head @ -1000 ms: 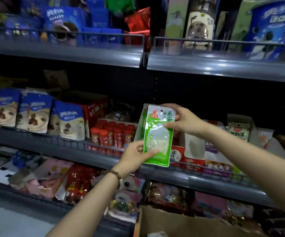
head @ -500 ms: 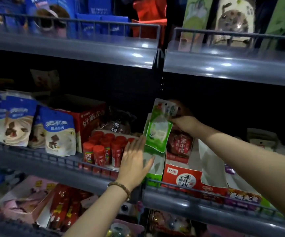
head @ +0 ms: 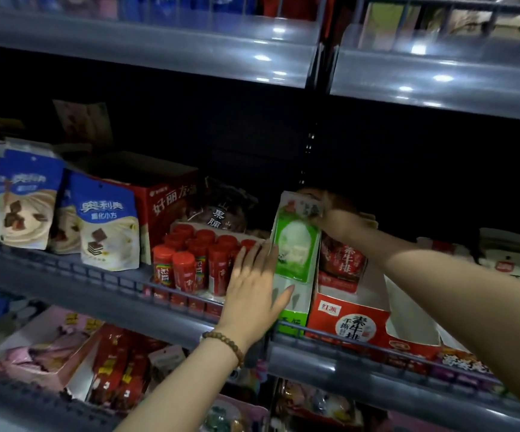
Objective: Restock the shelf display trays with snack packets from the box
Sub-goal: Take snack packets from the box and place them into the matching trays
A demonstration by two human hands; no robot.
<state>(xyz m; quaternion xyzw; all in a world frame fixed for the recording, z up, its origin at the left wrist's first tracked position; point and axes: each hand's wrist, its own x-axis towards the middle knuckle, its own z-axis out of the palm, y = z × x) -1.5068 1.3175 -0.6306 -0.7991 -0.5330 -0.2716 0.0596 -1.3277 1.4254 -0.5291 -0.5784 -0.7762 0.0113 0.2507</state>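
Observation:
A green and white snack packet (head: 296,247) stands upright inside a narrow green and white display tray (head: 296,304) on the middle shelf. My right hand (head: 336,216) pinches the packet's top edge from behind. My left hand (head: 257,288) lies flat with straight fingers against the tray's left side, thumb at its front. The box of packets is out of view.
A red display tray (head: 349,325) with dark red packets stands right of the green tray. Red-capped tubes (head: 196,260) fill a tray to the left, then blue and cream pouches (head: 106,219). The shelf rail (head: 361,341) runs along the front. The shelf above (head: 159,54) overhangs.
The packet went from held in front of the shelf by both hands into the green tray. My left hand let go and moved to the tray's side. The camera moved closer.

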